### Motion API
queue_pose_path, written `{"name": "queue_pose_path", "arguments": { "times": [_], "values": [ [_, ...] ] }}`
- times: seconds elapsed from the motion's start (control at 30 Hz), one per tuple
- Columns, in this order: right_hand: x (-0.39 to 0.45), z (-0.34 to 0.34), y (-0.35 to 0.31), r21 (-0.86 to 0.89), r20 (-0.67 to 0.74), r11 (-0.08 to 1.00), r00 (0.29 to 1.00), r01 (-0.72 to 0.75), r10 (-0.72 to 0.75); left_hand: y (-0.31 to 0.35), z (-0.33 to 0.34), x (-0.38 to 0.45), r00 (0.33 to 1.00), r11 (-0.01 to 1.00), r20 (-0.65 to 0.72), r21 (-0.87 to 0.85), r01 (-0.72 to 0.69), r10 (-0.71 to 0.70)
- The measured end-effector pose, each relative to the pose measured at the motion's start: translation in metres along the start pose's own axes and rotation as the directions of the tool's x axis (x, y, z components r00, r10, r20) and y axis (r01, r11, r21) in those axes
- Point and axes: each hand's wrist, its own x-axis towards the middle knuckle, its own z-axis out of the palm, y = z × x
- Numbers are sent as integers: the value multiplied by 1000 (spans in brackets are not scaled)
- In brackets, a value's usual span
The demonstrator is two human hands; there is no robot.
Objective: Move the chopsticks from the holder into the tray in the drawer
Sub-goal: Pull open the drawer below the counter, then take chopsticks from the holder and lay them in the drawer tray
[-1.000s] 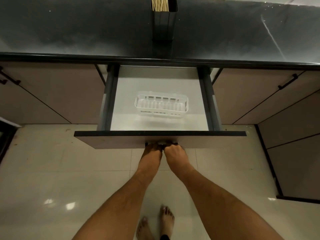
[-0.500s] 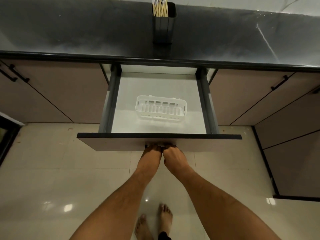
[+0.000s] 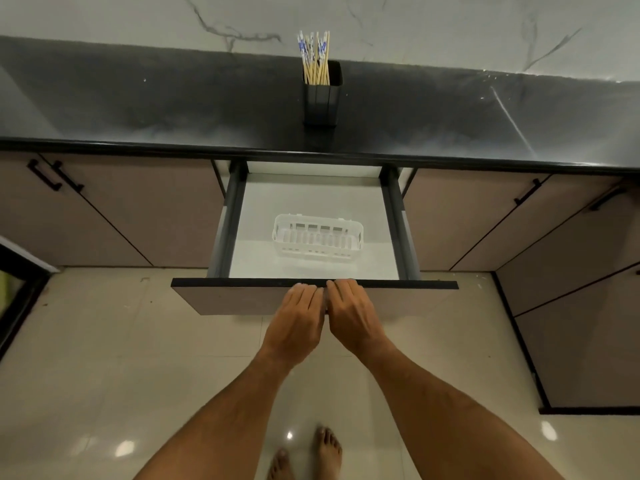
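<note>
White slotted plastic tray (image 3: pixel 318 238); wooden chopsticks (image 3: pixel 316 58); glossy dark countertop (image 3: pixel 173 105).

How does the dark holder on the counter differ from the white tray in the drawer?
The holder is dark, tall and upright; the tray is white, low and wide. The holder has solid walls; the tray has slotted ones. The holder stands on the counter with chopsticks in it; the tray lies in the open drawer and holds nothing. Both are open-topped containers.
</note>
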Motion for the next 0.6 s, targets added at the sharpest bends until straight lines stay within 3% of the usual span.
{"name": "queue_pose_path", "arguments": {
  "times": [0.23,0.6],
  "values": [
    [27,-50,1,-187,33,977,994,-101,109,-5,-50,38,981,978,-24,80,191,-190],
    [99,-126,3,-248,-45,958,989,-145,138,-27,-117,109,976,967,-83,140,211,-200]
  ]
}}
